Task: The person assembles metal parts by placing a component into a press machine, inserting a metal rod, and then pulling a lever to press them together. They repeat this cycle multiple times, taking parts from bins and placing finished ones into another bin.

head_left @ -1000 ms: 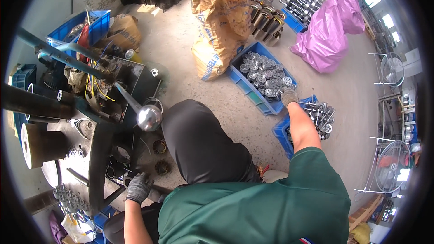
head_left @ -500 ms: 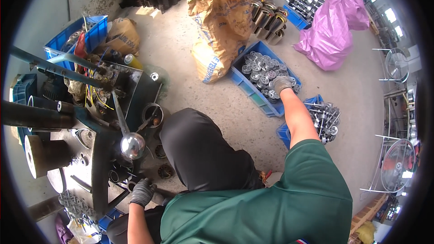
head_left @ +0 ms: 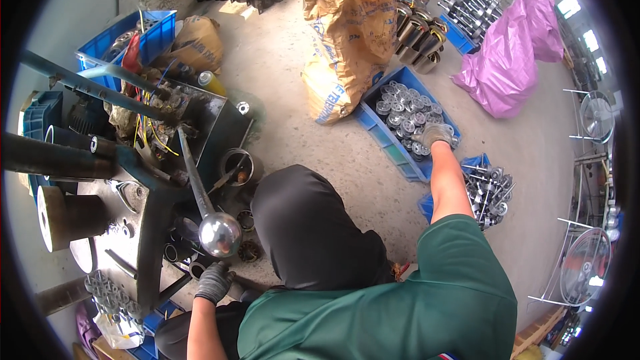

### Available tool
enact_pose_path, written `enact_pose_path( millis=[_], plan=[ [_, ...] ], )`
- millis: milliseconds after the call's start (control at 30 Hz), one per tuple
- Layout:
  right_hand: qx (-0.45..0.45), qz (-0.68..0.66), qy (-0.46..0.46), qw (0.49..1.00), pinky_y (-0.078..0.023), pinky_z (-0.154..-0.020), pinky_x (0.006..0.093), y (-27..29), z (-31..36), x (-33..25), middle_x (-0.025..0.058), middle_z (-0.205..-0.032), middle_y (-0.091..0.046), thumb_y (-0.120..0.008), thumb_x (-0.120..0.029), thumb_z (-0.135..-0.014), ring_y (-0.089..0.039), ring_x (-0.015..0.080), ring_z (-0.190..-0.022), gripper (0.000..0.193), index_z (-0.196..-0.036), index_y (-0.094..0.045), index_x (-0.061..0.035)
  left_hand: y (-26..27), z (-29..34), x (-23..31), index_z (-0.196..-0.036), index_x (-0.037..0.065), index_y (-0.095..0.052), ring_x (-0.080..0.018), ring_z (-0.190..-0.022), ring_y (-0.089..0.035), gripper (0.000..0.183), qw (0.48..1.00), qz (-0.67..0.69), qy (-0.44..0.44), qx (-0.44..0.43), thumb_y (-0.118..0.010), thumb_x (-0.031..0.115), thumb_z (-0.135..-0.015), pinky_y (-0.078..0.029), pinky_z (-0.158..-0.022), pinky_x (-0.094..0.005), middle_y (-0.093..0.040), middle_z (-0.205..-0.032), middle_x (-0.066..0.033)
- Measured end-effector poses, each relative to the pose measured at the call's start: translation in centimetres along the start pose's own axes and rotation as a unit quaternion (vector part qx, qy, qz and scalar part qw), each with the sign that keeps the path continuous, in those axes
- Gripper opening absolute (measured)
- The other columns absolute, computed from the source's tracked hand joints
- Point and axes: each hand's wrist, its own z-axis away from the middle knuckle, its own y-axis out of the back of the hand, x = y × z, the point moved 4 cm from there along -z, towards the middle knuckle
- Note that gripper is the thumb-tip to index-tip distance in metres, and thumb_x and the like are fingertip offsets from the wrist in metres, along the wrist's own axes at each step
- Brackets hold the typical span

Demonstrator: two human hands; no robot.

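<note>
My right hand [head_left: 437, 135], in a grey glove, reaches into a blue bin [head_left: 392, 149] filled with round, silvery metal caps [head_left: 407, 108]. It touches the caps near the bin's right end; its fingers are blurred among them, so their grip is unclear. Low on the left, my left hand [head_left: 215, 283], also gloved, is closed with curled fingers beside a dark metal ring [head_left: 198, 267] at the machine. What it grips is hidden. Just above that hand stands the machine's lever with a shiny ball knob [head_left: 220, 235].
The press-like machine [head_left: 143, 227] fills the left side. A second blue bin holds metal rotors with shafts [head_left: 490, 193]. Beyond are a brown paper sack [head_left: 350, 40], a pink sack [head_left: 500, 73] and steel cylinders [head_left: 420, 37]. A round can [head_left: 237, 167] stands by my knee.
The view has shifted, so the scene sits farther right. My right hand has moved slightly toward the near right end of the bin of caps. My left hand stays by the machine.
</note>
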Motion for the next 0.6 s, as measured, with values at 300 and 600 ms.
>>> enact_pose_path(
  millis=[300,600],
  plan=[
    [0.032,-0.143,-0.1,0.984,-0.05,-0.111,0.0524,-3.7,-1.4,1.0,0.0211,-0.149,-0.06,-0.064,-0.075,-0.089,-0.059,0.0403,-0.136,0.089,-0.149,-0.057,-0.0092,-2.4,0.2,-2.0,-0.119,0.005,-0.07,-0.0411,-0.103,-0.069,0.036,0.998,-0.017,-0.06,0.003,-0.073,0.029,-0.092,-0.055,-0.09,-0.052,-0.073,-0.107,-0.0198],
    [0.124,-0.312,-0.158,0.929,-0.058,-0.087,0.0485,-10.1,0.9,6.0,0.0231,-0.131,-0.071,-0.066,-0.075,-0.087,-0.072,0.0381,-0.108,0.085,-0.133,-0.07,-0.0028,1.3,0.7,2.3,-0.124,0.006,-0.07,-0.0393,-0.11,-0.066,0.039,0.995,-0.017,-0.085,0.038,-0.072,0.031,-0.095,-0.053,-0.098,-0.0494,-0.072,-0.112,-0.0181]
  ],
)
